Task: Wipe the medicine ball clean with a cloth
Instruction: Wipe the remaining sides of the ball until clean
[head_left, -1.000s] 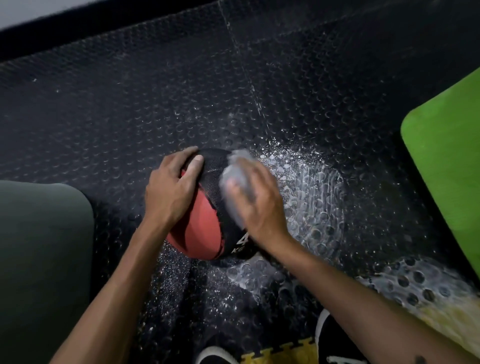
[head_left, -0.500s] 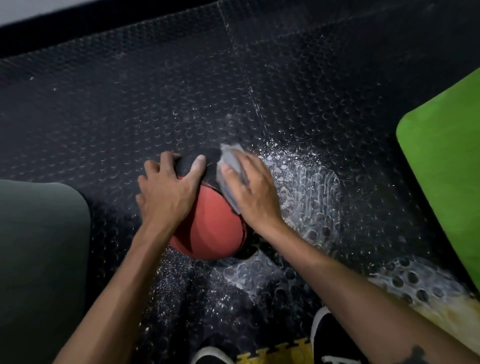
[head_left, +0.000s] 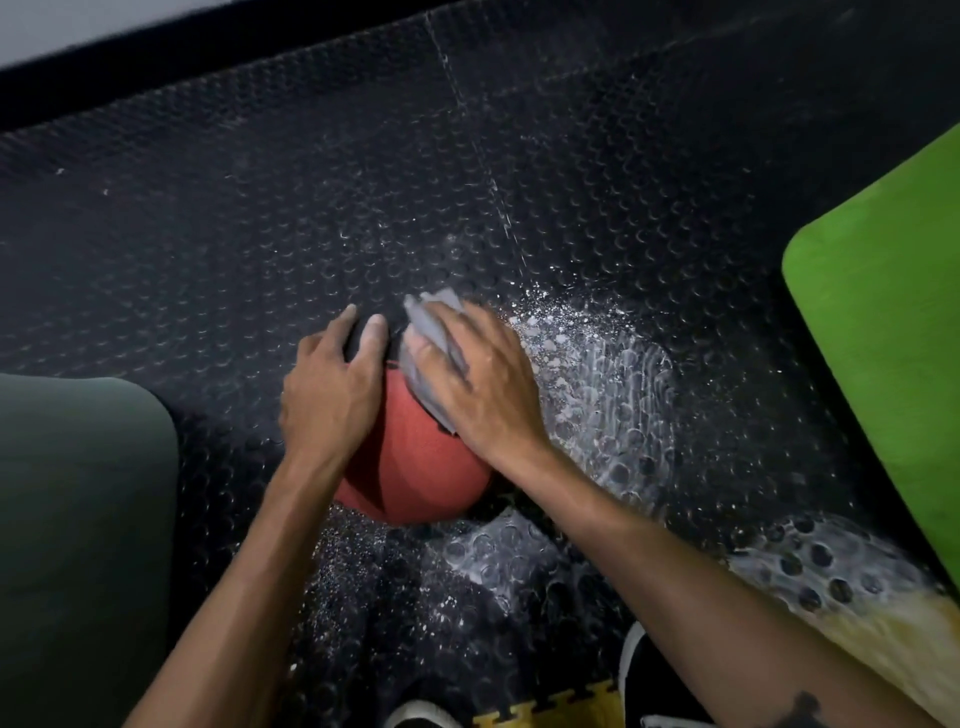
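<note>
A red and black medicine ball (head_left: 415, 462) sits on the black studded rubber floor (head_left: 260, 234), red panel facing up. My left hand (head_left: 327, 395) grips its upper left side, with fingers curved over the black top. My right hand (head_left: 488, 389) holds a grey cloth (head_left: 431, 338) against the ball's upper right side. The cloth is folded around my fingers, and its far edge sticks out past my fingertips. Both hands hide most of the ball's black part.
A bright green mat (head_left: 883, 338) lies at the right. A dark green pad (head_left: 78, 519) lies at the left. White smears and specks (head_left: 602, 395) cover the floor right of and below the ball. My shoes (head_left: 644, 675) and a yellow puzzle-mat edge (head_left: 545, 709) are at the bottom.
The ball has turned, so more red and less black shows. My right hand has slid the cloth up toward the ball's far top. My left hand shifted slightly on the ball.
</note>
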